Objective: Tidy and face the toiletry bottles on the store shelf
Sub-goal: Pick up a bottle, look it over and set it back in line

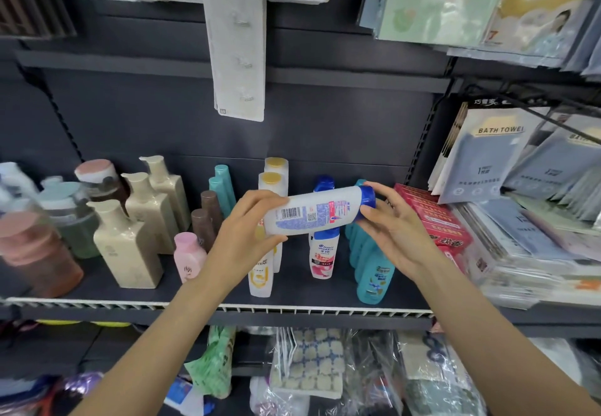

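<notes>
Left hand (250, 225) grips base of white shampoo bottle (312, 212), held sideways above the shelf (292, 310) | barcode faces out | right hand (387, 220) pinches blue cap (368, 199) | advice: turn upright, front label outward, set behind matching bottle (323, 254) below grip.

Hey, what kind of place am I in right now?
Most likely a shop's household and toiletries aisle: shampoo bottles lined up on a dark shelf, packaged bath towels alongside, and carded hooks hanging above.
</notes>
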Motion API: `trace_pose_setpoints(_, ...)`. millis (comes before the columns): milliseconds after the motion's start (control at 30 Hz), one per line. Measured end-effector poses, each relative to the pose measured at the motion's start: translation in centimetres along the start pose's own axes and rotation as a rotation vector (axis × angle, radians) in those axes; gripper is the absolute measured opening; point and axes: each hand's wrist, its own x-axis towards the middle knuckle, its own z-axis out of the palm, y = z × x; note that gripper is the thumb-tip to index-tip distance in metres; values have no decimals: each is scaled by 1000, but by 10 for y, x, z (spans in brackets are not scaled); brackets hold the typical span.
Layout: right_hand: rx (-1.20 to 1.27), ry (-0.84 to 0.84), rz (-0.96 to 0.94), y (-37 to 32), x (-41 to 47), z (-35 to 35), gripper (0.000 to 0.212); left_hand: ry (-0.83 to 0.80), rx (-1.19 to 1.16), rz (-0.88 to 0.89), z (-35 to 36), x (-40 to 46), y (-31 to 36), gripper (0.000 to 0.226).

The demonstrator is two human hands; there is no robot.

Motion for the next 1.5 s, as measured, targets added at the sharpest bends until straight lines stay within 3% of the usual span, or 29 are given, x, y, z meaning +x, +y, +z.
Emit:
trace_pose_setpoints(200,26,23,13,0,-2,3,41,-38,-76,-37,-2,0,-2,59)
trace_pose_setpoints(333,30,99,34,0,0,5,33,-96,-375,-228,-1,-3,2,56)
trace_pose_setpoints(433,63,54,30,0,-1,7,25,-103,-530,-407,1,-1,6,44)
trace_pose_setpoints(633,159,-31,-25,5,2,13,46,-185,-850,-720,1,5,4,22)
trace_pose_setpoints(733,138,-32,-30,6,2,15,56,-194,-945,-869,4,7,3,37)
trace_pose_setpoints(900,37,22,-53,7,4,17,27,-212,-947,-975,9,12,2,40)
trace_pose_setpoints(1033,-34,114,-96,7,7,20,22,-201,-770,-919,17,14,0,32)
trace_pose_setpoints(1167,-315,198,-140,8,16,15,23,-182,-95,-573,25,7,-16,29)
trace_pose_setpoints(1300,-709,148,-200,24,21,2,26,-250,305,-362,32,-2,-27,35)
trace_pose_setpoints(1500,-961,6,-187,51,28,-13,37,-440,520,-351,39,-10,-32,47)
